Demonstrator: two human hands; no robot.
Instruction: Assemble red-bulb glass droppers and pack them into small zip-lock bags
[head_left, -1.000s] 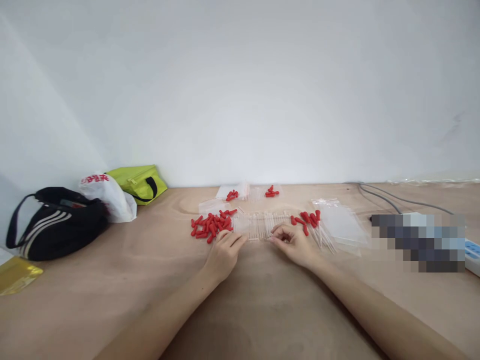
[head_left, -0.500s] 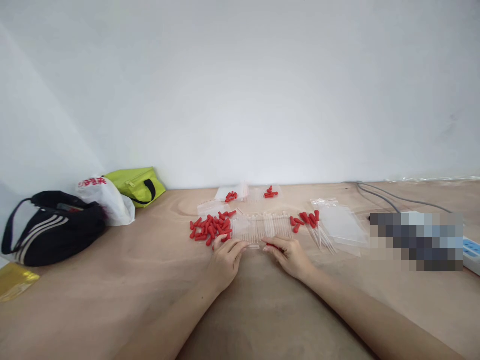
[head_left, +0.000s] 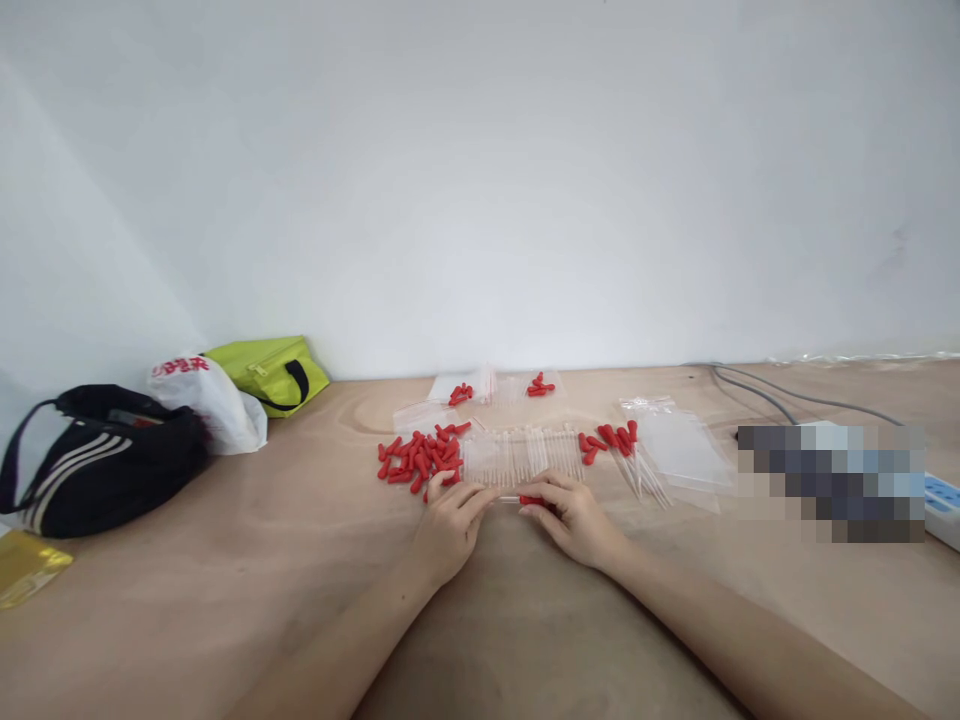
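Currently: your left hand (head_left: 454, 522) is pinching one clear tube (head_left: 509, 499), your right hand (head_left: 576, 516) gripping one red bulb (head_left: 532, 500); further bulbs (head_left: 538, 387) are lying near the bench (head_left: 495, 610)'s far edge.

The wood-grained tabletop (head_left: 480, 630) carries heaped red bulbs (head_left: 421, 465), a row of clear tubes (head_left: 519, 458), flat clear bags (head_left: 681, 448) and, farther left, a black bag (head_left: 142, 465) (striped in white).

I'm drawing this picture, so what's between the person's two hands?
In the head view, a clear tube pinched by the left hand, apparently meeting a red bulb in the right hand.
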